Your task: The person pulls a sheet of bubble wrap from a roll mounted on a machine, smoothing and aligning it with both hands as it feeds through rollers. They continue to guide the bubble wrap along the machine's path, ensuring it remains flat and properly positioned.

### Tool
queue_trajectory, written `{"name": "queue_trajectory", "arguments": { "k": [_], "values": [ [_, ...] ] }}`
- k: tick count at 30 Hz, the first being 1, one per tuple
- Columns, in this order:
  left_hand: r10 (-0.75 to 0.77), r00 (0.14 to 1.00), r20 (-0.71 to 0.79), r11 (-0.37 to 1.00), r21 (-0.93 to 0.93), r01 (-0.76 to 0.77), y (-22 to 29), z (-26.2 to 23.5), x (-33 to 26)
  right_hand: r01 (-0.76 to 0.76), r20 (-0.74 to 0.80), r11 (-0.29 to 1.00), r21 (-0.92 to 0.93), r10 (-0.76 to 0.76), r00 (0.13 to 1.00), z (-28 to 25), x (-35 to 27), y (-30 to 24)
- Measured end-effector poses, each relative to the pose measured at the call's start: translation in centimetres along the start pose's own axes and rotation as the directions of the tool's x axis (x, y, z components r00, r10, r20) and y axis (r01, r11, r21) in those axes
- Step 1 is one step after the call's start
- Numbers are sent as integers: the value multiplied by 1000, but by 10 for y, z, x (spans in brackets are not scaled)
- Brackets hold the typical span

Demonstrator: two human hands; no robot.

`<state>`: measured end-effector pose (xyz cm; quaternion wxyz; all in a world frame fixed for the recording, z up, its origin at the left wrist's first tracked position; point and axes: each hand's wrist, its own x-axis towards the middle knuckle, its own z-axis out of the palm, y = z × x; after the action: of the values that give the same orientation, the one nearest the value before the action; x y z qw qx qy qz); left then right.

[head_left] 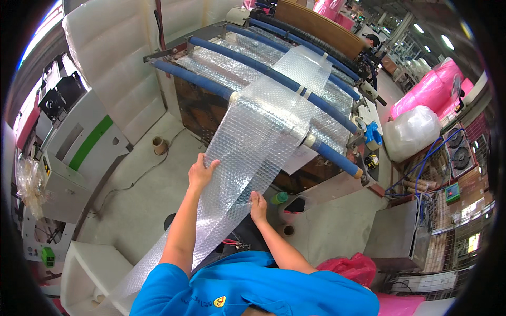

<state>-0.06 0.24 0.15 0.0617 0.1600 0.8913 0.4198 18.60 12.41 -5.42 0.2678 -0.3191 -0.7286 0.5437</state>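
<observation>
A long strip of clear bubble wrap (250, 139) runs from a machine with blue rollers (337, 115) down toward me. It passes between my forearms and trails off to the lower left. My left hand (200, 173) grips its left edge, thumb on the upper face and the other fingers partly hidden. Nearer to me, my right hand (258, 207) pinches the right edge, with its thumb pointing up and the fingers mostly behind the film. Between the hands the strip is slanted and looks fairly taut.
A green bottle (279, 198) stands on the floor beyond my right hand. At left are a cardboard tube (159, 145), a cable and a grey machine (79, 152). Pink rolls (427, 90) and a metal cabinet (395, 231) line the right; a person (372, 41) is far back.
</observation>
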Motion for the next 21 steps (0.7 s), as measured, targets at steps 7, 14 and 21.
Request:
{"name": "queue_trajectory", "arguments": {
  "k": [7,14,21],
  "values": [
    [-30,1000,10,1000,4,30,3,0,1,-29,24,999,30,28,999,-1,2,4],
    [-30,999,13,1000,6,30,3,5,2,-7,0,1000,29,7,1000,-1,3,-3],
    [-27,999,47,998,58,24,-12,16,4,-8,30,1000,14,8,1000,-1,-4,3]
  ]
}}
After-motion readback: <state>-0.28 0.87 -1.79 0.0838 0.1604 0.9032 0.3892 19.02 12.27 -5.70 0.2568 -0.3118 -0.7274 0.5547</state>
